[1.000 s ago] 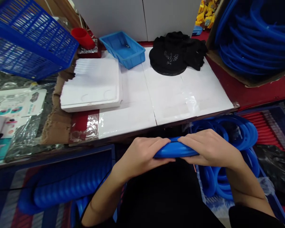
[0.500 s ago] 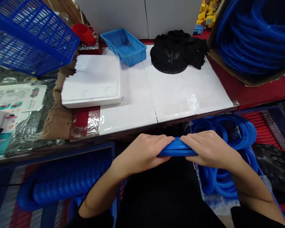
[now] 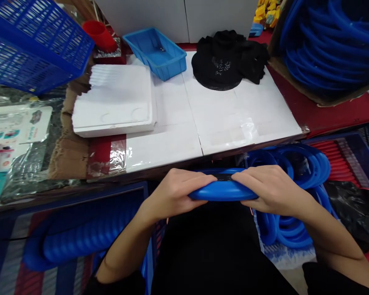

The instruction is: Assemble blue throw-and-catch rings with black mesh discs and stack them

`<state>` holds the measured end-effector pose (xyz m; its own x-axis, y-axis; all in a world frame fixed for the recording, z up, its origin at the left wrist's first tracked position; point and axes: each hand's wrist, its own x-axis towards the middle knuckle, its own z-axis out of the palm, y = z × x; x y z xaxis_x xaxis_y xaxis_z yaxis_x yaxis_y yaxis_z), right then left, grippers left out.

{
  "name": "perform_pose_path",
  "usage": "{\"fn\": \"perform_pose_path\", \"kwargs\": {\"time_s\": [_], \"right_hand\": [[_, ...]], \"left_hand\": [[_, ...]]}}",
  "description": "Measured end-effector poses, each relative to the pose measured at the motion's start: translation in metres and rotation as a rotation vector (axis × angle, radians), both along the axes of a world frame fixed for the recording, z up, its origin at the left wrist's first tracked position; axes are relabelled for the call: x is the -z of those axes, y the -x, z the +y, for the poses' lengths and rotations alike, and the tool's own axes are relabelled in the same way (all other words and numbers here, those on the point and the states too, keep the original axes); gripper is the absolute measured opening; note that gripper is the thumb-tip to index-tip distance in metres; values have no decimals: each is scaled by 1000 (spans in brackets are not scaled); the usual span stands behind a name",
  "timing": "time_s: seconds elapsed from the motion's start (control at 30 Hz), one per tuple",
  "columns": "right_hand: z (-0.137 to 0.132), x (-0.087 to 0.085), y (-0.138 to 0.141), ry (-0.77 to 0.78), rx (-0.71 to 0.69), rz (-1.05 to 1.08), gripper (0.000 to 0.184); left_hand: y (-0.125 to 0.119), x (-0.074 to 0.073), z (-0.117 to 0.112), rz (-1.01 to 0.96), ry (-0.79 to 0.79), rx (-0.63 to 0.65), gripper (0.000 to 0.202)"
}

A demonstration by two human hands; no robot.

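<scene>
Blue ring [image 3: 223, 190] lower, before white tabletop [image 3: 221, 119].

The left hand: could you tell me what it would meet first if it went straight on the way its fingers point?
Probably the right hand: the left hand points along the blue ring toward it.

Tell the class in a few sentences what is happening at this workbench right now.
A person holds a blue ring edge-on in front of their body, the left hand gripping one end and the right hand the other, fingers curled over its top. It sits just below the near edge of the white table. More blue rings lie heaped in a bin beside the right arm. On the table sit a black hat, a small blue tray and a white foam slab.
</scene>
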<state>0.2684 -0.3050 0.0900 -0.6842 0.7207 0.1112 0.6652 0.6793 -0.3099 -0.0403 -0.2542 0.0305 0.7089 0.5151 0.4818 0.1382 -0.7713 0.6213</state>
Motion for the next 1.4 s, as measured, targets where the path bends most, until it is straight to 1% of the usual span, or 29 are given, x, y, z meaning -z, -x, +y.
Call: {"fn": "perform_pose_path", "kwargs": {"time_s": [0.07,0.1,0.13,0.2,0.27,0.33,0.4,0.47,0.5,0.6,0.67,0.77,0.83,0.93,1.03,1.1,1.13,1.23,1.3,1.37,1.4], "right_hand": [[0,3,-16,54,74,109,43],[0,5,-23,77,117,173,45],[-1,8,-29,92,155,233,45],[-1,14,-34,89,189,312,39],[-1,21,-30,62,173,297,34],[-2,25,-19,2,121,209,31],[-3,28,-10,-83,70,116,27],[-5,27,-5,-161,43,72,24],[-6,26,-4,-184,38,62,23],[-8,20,-6,-216,27,17,16],[-8,15,-6,-227,16,-26,12],[-5,10,-5,-239,16,-59,11],[-1,11,-3,-232,25,-66,11],[4,15,2,-213,26,-73,14],[6,20,8,-220,9,-86,17],[5,20,12,-195,-15,-81,20],[5,19,14,-154,-29,-68,24],[3,16,15,44,-82,23,38],[2,15,16,142,-108,71,39],[0,18,19,160,-120,95,38],[-1,19,21,147,-122,100,39]], "left_hand": [[25,11,5,-99,56,-40,37],[37,16,8,-149,97,-71,38],[46,19,10,-163,145,-102,38],[54,19,12,-87,210,-138,43],[44,12,10,68,216,-101,54],[23,2,5,180,173,-14,62],[0,-3,0,221,97,30,60],[-16,-4,-6,202,4,3,53],[-20,-3,-8,177,-35,-15,49],[-22,2,-11,106,-92,-20,37],[-19,4,-12,86,-98,-7,34],[-19,3,-11,82,-98,-12,31],[-20,3,-10,90,-89,-18,29],[-21,5,-8,97,-43,-13,27],[-12,12,-4,95,30,13,30],[2,18,0,73,52,37,35],[12,21,2,58,57,48,39],[38,25,4,49,103,57,47],[46,21,2,117,165,44,46],[44,11,-4,208,197,39,49],[40,5,-8,243,186,44,52]]}}
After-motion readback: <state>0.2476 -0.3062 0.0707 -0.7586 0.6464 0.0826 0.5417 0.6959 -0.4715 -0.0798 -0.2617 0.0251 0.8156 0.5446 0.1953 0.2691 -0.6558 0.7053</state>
